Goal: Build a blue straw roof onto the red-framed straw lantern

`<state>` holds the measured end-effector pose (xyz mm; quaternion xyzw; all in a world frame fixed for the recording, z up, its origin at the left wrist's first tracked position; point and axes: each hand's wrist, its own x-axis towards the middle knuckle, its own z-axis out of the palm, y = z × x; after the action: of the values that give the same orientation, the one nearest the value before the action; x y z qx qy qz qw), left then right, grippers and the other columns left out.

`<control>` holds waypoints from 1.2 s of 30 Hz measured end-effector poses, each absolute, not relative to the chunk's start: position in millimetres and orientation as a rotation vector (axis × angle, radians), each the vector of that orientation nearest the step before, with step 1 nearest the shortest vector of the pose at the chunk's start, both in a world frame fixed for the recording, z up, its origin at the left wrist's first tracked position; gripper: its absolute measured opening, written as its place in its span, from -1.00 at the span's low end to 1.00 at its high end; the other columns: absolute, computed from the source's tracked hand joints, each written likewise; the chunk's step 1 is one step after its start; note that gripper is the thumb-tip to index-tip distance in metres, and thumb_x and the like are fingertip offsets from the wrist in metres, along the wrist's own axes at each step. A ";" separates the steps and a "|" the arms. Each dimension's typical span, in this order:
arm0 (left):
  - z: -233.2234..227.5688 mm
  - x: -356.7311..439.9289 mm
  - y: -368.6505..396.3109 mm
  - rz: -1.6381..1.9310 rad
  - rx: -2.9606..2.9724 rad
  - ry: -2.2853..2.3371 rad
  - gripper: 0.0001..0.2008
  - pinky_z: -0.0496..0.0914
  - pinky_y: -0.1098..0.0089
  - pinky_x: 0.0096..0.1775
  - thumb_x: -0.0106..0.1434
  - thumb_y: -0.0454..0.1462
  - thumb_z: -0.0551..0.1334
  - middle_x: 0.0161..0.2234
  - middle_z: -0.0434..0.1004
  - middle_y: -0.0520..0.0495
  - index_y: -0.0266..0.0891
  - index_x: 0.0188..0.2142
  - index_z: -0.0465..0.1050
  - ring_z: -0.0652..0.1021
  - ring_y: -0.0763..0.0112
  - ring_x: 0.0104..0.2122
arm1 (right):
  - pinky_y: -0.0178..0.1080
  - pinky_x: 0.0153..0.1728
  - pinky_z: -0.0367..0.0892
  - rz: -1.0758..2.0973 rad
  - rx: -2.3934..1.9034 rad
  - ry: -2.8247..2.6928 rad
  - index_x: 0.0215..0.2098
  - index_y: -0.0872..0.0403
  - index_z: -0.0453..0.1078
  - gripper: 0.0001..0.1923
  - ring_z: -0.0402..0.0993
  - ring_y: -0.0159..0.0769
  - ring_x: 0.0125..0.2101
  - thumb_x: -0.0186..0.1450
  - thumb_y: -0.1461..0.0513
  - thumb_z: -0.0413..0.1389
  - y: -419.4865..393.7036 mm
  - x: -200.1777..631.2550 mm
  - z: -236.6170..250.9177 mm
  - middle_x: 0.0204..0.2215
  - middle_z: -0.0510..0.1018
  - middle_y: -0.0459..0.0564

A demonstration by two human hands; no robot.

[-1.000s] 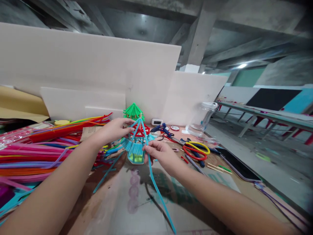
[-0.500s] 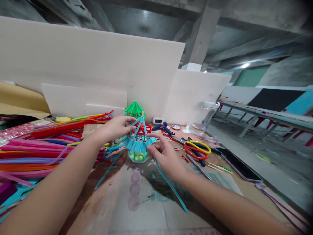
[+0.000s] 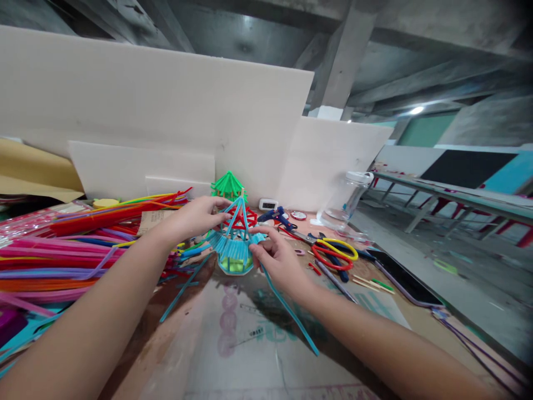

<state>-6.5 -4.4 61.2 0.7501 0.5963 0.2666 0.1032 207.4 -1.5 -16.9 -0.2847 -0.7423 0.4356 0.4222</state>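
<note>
A small light-blue model pavilion (image 3: 230, 245) made of pipe cleaners stands upright on the table, with a pointed open frame above its lower roof. My left hand (image 3: 200, 218) comes in from the left, its fingers bent around a side of that upper frame. At the right edge of the lower roof, my right hand (image 3: 278, 256) pinches a blue pipe cleaner (image 3: 289, 311), whose long free end trails toward the front of the table. The fingertips partly cover where it meets the roof. Behind it shows another model with a green roof (image 3: 228, 185).
Bundles of coloured pipe cleaners (image 3: 50, 253) cover the left side. To the right lie a blue glue gun (image 3: 272, 215), scissors (image 3: 333, 259) and a phone (image 3: 408, 280). A clear bottle (image 3: 345, 203) stands farther back, before white boards (image 3: 250, 133).
Both hands keep their places at the blue pavilion, with only slight finger movement. The whole view has shifted a little.
</note>
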 end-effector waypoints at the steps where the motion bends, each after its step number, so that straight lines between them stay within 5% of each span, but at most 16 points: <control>1: 61.0 -6.8 -4.1 0.784 2.210 1.761 -0.58 0.46 0.44 -0.28 0.22 -0.12 0.14 -0.15 0.63 -0.04 -0.17 0.04 0.45 0.61 0.27 -0.27 | -0.36 -0.52 0.16 1.093 -0.717 -1.854 -0.01 0.01 0.24 -0.73 0.26 -0.42 -0.60 0.32 0.19 0.06 -1.8 207.1 -17.1 -0.65 0.32 -0.25; 8: 60.1 -7.7 -3.1 0.825 2.220 1.712 -0.56 0.47 0.41 -0.25 0.20 -0.11 0.15 -0.14 0.63 -0.07 -0.19 0.03 0.46 0.61 0.23 -0.22 | -0.37 -0.55 0.16 1.127 -0.719 -1.851 -0.19 0.01 0.16 -0.78 0.28 -0.44 -0.60 0.31 0.10 0.07 -1.9 211.0 -11.5 -0.61 0.35 -0.25; 22: 62.3 -3.6 -7.4 0.809 2.145 1.671 -0.54 0.46 0.42 -0.27 0.21 -0.07 0.14 -0.16 0.63 -0.06 -0.20 0.05 0.44 0.61 0.26 -0.28 | -0.35 -0.50 0.13 0.480 -0.737 -2.068 -0.22 0.07 0.29 -0.76 0.34 -0.41 -0.52 0.33 0.06 0.00 23.2 212.0 72.0 -0.52 0.45 -0.14; 30: 64.3 -3.4 -7.4 0.800 2.148 1.725 -0.56 0.47 0.40 -0.21 0.19 -0.10 0.15 -0.13 0.63 -0.03 -0.14 0.04 0.46 0.61 0.23 -0.23 | -0.36 -0.56 0.03 0.486 -0.946 -2.173 -0.49 0.14 0.39 -0.59 0.22 -0.46 -0.58 0.32 0.01 -0.03 18.5 217.6 60.4 -0.62 0.33 -0.14; 36: 59.6 -6.9 -1.7 0.810 2.214 1.700 -0.55 0.46 0.41 -0.21 0.19 -0.11 0.13 -0.08 0.60 -0.06 -0.18 0.03 0.46 0.60 0.22 -0.19 | -0.38 -0.61 0.07 0.884 -0.942 -2.391 -0.33 0.14 0.47 -0.57 0.18 -0.50 -0.68 0.35 0.00 -0.06 26.2 224.9 48.4 -0.68 0.33 -0.18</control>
<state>-6.9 -1.7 59.6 0.7565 0.5809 0.2766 0.1171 224.9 26.2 48.4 -0.3389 -0.8601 0.3179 0.2102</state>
